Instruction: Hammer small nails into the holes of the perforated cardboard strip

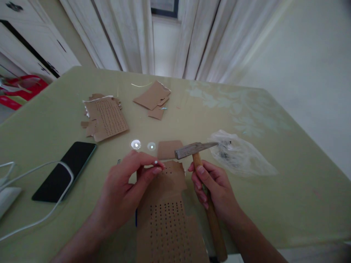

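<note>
Two hands, one hammer, one nail. The right hand [212, 184] is clamped around the wooden handle of the hammer [201, 171], whose metal head points toward 9 o'clock over the top edge of the punched cardboard sheet [167, 215]. The left hand [128, 182] has thumb and forefinger pinched together on a small nail [155, 162], held just above that sheet's torn upper edge, close beside the hammer head. Cardboard count: one perforated sheet under the hands, reaching the near worktop edge at 6 o'clock; one small plain square [169, 149] just past it at 12; one perforated stack [105, 117] at 10 to 11 o'clock; one plain pile [154, 98] farther back at 12. One clear plastic bag [241, 153] with dark small bits inside lies at 2 o'clock, its near tip beside the hammer head. One dark phone [65, 170] lies at 9 o'clock with a white cable [35, 219] crossing it. The green worktop [296, 182] is bare from 3 to 5 o'clock out to its right edge; there is also open surface between the phone and the left hand.
</note>
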The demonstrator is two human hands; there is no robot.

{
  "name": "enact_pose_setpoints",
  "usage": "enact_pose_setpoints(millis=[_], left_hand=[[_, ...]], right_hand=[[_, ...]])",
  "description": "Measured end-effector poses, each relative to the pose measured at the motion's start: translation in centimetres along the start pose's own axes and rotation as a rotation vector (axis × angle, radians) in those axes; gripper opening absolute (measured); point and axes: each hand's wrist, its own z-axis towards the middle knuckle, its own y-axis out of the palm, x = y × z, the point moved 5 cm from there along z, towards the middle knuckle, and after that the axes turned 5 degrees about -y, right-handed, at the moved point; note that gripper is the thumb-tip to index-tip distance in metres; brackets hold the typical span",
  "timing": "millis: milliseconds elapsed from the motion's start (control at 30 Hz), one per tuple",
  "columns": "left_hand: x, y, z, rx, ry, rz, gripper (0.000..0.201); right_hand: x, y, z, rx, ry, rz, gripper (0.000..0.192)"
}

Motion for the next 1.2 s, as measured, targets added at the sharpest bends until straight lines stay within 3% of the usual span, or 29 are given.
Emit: enact_pose_setpoints(millis=[233,467,667,1200], left_hand=[[-0.57,-0.04,-0.17,0.001,0.073,0.098,0.006],[-0.54,0.16,-0.01,-0.111,0.131,0.08,0.01],[-1.0,0.39,0.04,-0.139,0.126,0.078,0.012],[-0.11,0.45,-0.03,-0.086,0.209,0.107,0.017]], right_hand=[[0.08,0.23,-0.16,-0.02,0.015,0.012,0.031],[0.03,0.24,-0.23,-0.011,0.019,-0.004,0.032],[0.17,0.19,-0.24,-0.016,0.023,0.002,0.031],[-0.03,0.32,-0.25,-0.006,0.03,-0.013,0.034]])
